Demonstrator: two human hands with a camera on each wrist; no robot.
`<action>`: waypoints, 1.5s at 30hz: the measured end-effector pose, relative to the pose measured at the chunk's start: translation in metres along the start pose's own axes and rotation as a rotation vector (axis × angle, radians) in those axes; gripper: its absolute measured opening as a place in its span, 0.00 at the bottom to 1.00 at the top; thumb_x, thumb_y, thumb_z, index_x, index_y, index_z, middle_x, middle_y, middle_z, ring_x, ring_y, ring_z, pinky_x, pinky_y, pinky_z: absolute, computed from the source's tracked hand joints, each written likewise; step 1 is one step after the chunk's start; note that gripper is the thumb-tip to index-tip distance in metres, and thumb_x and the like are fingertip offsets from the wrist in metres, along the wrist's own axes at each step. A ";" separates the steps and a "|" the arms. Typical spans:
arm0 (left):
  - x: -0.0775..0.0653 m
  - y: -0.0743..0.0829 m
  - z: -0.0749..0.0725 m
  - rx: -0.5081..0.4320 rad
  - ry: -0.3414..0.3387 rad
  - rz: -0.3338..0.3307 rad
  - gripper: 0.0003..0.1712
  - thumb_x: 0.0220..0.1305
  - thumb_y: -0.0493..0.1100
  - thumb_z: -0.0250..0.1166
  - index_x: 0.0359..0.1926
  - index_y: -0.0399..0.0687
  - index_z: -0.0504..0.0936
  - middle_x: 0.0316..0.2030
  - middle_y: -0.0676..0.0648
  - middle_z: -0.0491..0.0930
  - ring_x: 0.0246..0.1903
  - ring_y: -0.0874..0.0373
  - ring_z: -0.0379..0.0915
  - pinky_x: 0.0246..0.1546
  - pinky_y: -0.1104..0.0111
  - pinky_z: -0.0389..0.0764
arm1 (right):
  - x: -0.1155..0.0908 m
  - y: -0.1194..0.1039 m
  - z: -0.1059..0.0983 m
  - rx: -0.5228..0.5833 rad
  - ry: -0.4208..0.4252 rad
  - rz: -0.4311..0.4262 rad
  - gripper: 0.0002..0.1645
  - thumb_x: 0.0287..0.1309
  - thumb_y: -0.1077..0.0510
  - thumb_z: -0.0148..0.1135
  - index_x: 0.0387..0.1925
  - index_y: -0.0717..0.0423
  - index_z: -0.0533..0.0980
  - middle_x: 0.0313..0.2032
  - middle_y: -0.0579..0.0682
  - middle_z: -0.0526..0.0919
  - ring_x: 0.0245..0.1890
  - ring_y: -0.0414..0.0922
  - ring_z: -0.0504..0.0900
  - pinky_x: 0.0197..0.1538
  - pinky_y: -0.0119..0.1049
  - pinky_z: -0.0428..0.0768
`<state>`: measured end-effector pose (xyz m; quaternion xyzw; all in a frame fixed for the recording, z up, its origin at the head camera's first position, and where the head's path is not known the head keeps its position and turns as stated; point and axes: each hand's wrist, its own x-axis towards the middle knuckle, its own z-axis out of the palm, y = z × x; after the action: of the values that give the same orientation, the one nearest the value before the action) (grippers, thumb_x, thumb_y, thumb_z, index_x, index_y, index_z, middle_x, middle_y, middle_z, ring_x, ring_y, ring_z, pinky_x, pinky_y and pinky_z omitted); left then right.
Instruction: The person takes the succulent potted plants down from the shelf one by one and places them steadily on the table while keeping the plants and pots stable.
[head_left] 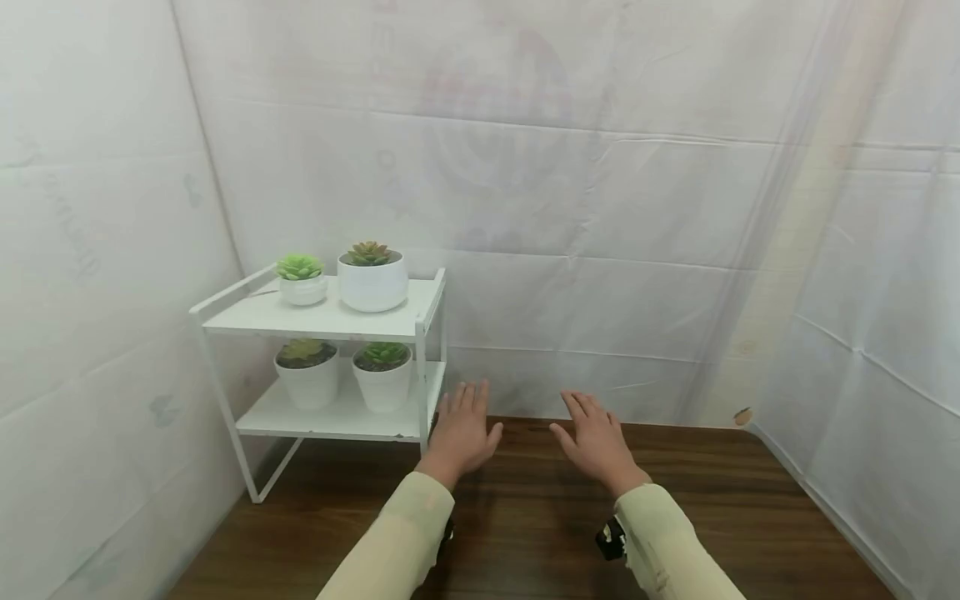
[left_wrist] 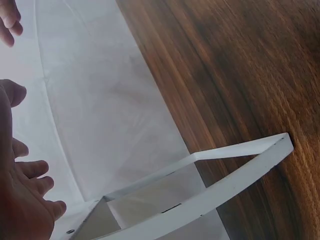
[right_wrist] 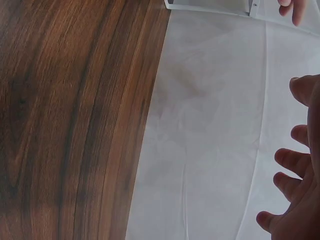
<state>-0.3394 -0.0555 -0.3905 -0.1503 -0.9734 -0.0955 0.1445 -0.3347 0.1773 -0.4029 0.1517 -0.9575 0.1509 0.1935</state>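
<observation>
My left hand [head_left: 462, 431] hovers above the wooden table, fingers extended and holding nothing, just right of a white two-tier shelf [head_left: 315, 435]. My right hand [head_left: 597, 442] is apart from it on the right, also raised with fingers spread and nothing held. On the upper tier stand a small white pot with a bright green succulent [head_left: 300, 268] and a larger round white pot [head_left: 372, 285] with a reddish-green succulent. Two tapered white pots, the left one [head_left: 309, 383] and the right one [head_left: 384, 385], sit on the lower tier with succulents in dark soil.
White sheeting [head_left: 637, 208] hangs behind the table [head_left: 675, 467] and along both sides. The shelf's metal leg [left_wrist: 250, 172] rests on the wood near the left hand. A small brown-orange mark [head_left: 742, 417] shows at the back right edge.
</observation>
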 end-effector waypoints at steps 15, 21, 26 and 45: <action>-0.005 -0.002 -0.007 -0.067 0.065 0.004 0.41 0.71 0.58 0.49 0.75 0.41 0.50 0.72 0.36 0.56 0.74 0.41 0.48 0.71 0.45 0.54 | -0.005 -0.018 0.008 0.045 0.036 -0.065 0.37 0.68 0.43 0.54 0.71 0.55 0.61 0.68 0.59 0.66 0.70 0.59 0.62 0.65 0.68 0.60; -0.009 -0.002 -0.008 -0.098 0.094 -0.001 0.40 0.71 0.55 0.50 0.75 0.40 0.51 0.72 0.36 0.58 0.72 0.40 0.52 0.70 0.47 0.58 | -0.006 -0.027 0.011 0.065 0.057 -0.089 0.37 0.68 0.43 0.54 0.71 0.55 0.61 0.68 0.58 0.67 0.69 0.58 0.63 0.65 0.67 0.61; -0.012 0.000 -0.009 -0.111 0.118 -0.001 0.39 0.70 0.54 0.50 0.74 0.39 0.52 0.71 0.36 0.59 0.72 0.41 0.54 0.70 0.49 0.60 | -0.006 -0.033 0.013 0.080 0.064 -0.106 0.37 0.68 0.43 0.54 0.71 0.56 0.61 0.67 0.58 0.67 0.69 0.58 0.64 0.64 0.65 0.64; -0.030 -0.002 -0.017 -0.217 0.141 0.019 0.39 0.70 0.51 0.51 0.74 0.36 0.52 0.71 0.35 0.60 0.71 0.42 0.56 0.69 0.51 0.63 | -0.005 -0.062 0.014 0.120 0.073 -0.171 0.36 0.70 0.44 0.52 0.72 0.56 0.60 0.68 0.58 0.66 0.70 0.59 0.62 0.64 0.61 0.68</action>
<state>-0.3088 -0.0691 -0.3844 -0.1672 -0.9432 -0.2094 0.1962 -0.3133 0.1174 -0.4026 0.2388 -0.9226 0.1962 0.2310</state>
